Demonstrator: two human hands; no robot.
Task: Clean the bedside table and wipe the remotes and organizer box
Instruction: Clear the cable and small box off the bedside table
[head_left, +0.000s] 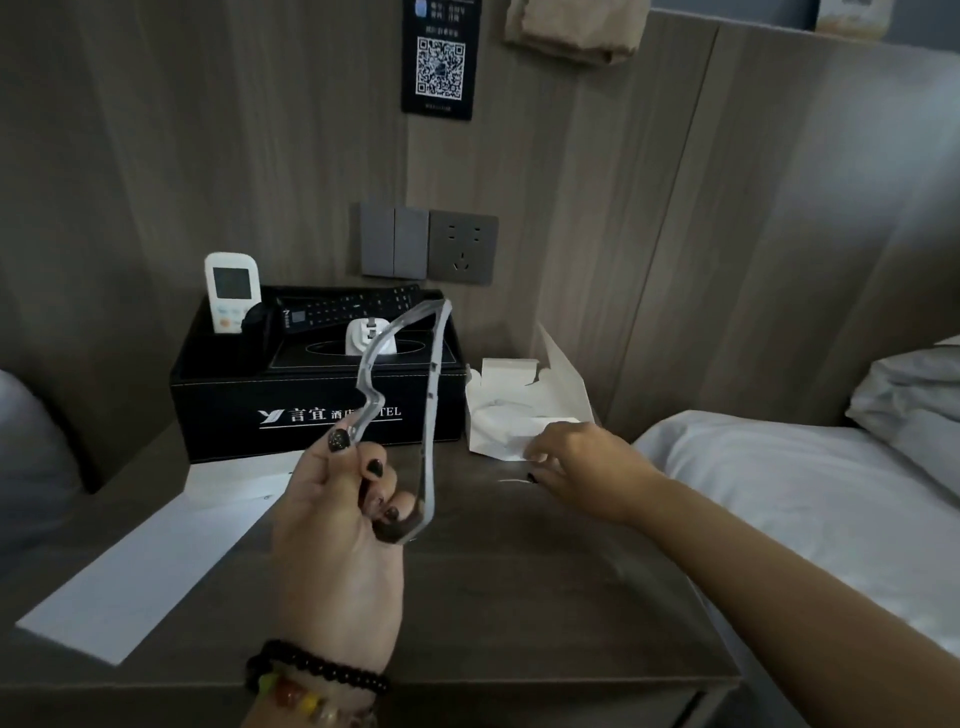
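Left hand (340, 519) is raised over the dark wood-grain counter (519, 597), fingers curled round a clear, bent plastic packaging strip (410, 374) that stands up in front of the box. Right hand (571, 462) reaches to the far right of the counter, fingertips touching crumpled white paper wrapping (511, 423) beside an opened white cardboard carton (519, 371); can't tell whether it's pinching the paper or only resting on it.

Black rectangular organizer box w/ white hotel lettering (218, 410) sits at the far centre of the counter, against the wall. White AC remote w/ small screen (231, 291) stands upright in its left slot; black TV remote (353, 306) lies across the top, w/ a white plug adapter (363, 338) just below it. Flat white paper sheet (150, 561) lies near left on the counter. White bed (810, 499) is right of the counter.
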